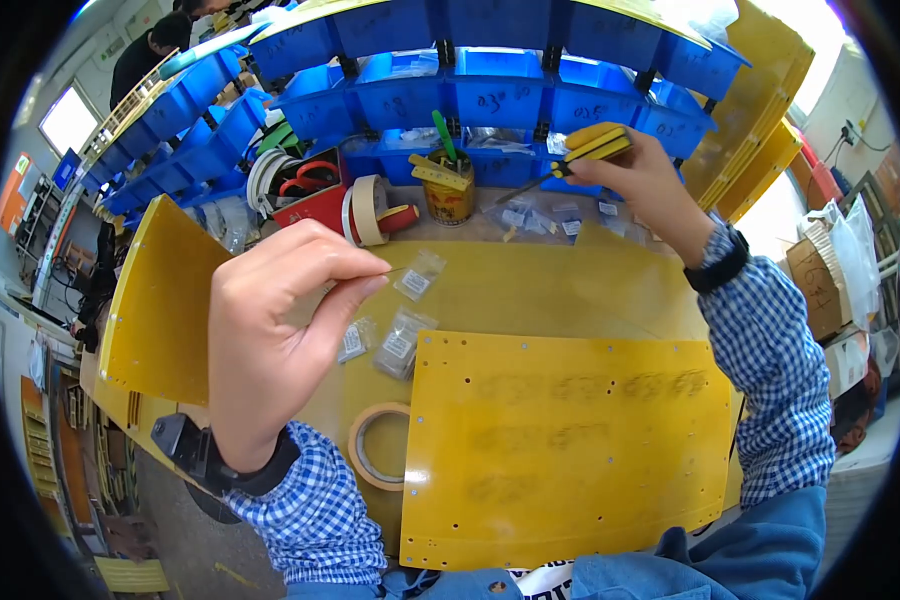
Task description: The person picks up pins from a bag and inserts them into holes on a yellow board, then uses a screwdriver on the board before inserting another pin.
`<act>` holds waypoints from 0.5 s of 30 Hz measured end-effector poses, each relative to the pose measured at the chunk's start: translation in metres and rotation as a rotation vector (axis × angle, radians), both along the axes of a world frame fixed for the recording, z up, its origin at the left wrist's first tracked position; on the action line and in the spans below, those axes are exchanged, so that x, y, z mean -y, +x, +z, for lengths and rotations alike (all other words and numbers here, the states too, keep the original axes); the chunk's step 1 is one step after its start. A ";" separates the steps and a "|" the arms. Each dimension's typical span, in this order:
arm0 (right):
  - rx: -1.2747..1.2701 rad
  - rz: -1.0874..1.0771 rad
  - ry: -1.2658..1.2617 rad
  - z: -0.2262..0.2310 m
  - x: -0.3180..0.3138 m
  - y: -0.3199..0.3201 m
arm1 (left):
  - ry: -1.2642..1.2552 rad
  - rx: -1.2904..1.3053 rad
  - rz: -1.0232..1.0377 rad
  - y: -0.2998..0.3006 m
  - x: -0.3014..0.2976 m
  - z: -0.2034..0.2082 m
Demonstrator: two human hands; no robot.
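Observation:
My right hand (655, 185) is closed around the yellow and black handle of a screwdriver (595, 148). Its thin dark shaft slants down to the left over small labelled bags (545, 218) on the far bench. Raised at left, my left hand (275, 320) pinches a thin, needle-like piece (398, 269), too small to name. Close to those fingertips lie a small clear bag (420, 276) and another clear bag (400, 343). A flat yellow board (570, 450) with drilled holes and dark smudges lies in front of me, touched by neither hand.
A masking tape roll (358, 445) sits beside the board. Another yellow panel (160, 310) stands upright at left. Blue bins (495, 100) line the back. Before them are a tin (448, 205) of tools and a red holder (310, 205) with scissors. A person (150, 60) is at far left.

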State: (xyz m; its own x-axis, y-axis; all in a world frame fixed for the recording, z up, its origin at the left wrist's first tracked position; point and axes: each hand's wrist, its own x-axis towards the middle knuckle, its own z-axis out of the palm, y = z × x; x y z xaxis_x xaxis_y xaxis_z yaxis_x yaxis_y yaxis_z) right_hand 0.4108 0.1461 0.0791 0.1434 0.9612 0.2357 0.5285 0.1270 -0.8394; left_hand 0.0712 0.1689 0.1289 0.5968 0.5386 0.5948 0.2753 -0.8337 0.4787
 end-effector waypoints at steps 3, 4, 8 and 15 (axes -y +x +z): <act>-0.362 -0.031 -0.038 0.016 0.030 -0.005 | -0.016 -0.016 -0.026 0.005 -0.003 -0.006; -0.478 0.014 -0.036 0.020 0.041 -0.002 | -0.002 -0.008 -0.070 0.011 -0.003 -0.008; -0.638 0.082 -0.026 0.038 0.065 -0.009 | 0.023 -0.080 -0.208 0.023 0.009 -0.008; -0.632 0.164 -0.047 0.061 0.083 -0.025 | 0.063 -0.148 -0.411 0.037 0.027 -0.011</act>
State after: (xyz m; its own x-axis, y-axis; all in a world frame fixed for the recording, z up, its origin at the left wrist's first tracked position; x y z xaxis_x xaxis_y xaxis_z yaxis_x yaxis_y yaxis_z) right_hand 0.3855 0.0628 0.1398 0.0913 0.9896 0.1108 -0.0912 0.1191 -0.9887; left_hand 0.1079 0.1423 0.1183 0.8352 0.2039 0.5107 -0.0239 -0.9144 0.4042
